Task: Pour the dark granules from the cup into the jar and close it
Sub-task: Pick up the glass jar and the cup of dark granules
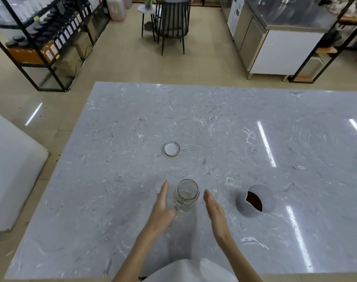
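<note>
A clear glass jar (187,195) stands upright and uncapped on the grey marble table (112,200), near the front. It looks empty. My left hand (163,204) is open at the jar's left side, thumb touching the lower wall. My right hand (213,210) is open, fingers straight, a short gap to the jar's right. A grey cup (255,200) with dark granules inside sits to the right of my right hand. The round metal lid (172,148) lies upside down on the table, farther back behind the jar.
Beyond the table's far edge stand a dark chair (172,23) and a small round side table (146,11). Black shelving with bottles (51,37) lines the left; a steel counter (279,37) stands at the right. A white padded surface (10,169) lies left of the table.
</note>
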Tool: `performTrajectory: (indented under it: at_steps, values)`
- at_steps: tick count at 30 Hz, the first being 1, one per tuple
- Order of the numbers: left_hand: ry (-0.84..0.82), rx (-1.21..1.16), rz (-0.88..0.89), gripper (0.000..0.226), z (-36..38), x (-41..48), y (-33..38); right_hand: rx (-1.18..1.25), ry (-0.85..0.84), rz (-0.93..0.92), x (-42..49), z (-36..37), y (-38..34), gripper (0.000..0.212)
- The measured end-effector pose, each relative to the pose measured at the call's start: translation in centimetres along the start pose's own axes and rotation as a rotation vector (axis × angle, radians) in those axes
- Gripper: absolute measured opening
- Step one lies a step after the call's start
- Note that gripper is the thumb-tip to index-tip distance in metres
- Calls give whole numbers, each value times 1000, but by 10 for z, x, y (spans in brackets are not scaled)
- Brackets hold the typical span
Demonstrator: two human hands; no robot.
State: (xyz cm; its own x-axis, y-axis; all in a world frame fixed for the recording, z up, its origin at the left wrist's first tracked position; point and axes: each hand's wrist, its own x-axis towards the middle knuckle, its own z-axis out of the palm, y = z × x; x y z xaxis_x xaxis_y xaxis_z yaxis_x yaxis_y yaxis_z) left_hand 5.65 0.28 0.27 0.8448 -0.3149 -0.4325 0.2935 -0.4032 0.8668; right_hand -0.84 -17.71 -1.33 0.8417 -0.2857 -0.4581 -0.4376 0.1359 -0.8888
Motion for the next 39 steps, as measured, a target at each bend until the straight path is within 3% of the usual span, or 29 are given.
performTrajectory:
  at_steps: [6, 11, 19, 21, 24, 27, 32, 39]
  values:
    - [-161, 64, 79, 101, 18, -11, -15, 24, -48, -24, 30, 21, -34, 52]
    - [-37, 195, 178, 108, 23, 9, -13, 0, -22, -42, 3, 31, -3, 50]
    - [7, 262, 277, 98, 23, 32, -17, -58, -20, -85, -17, 16, -11, 54]
    - [26, 276, 278, 101, 25, 40, -16, -86, 100, -188, -33, -6, -9, 42]
    - [13, 312, 278, 105, 36, 50, -13, -71, 471, -319, -64, -60, 2, 24]
    - [-5, 351, 279, 103, 55, 54, -3, 56, 660, -309, -70, -121, 15, 27]
    - [10, 418, 289, 103, 92, 54, 13, 119, 519, -220, -30, -165, 16, 41]
    - [97, 389, 260, 99, 115, 60, 17, 99, 294, -234, 9, -178, 24, 64]
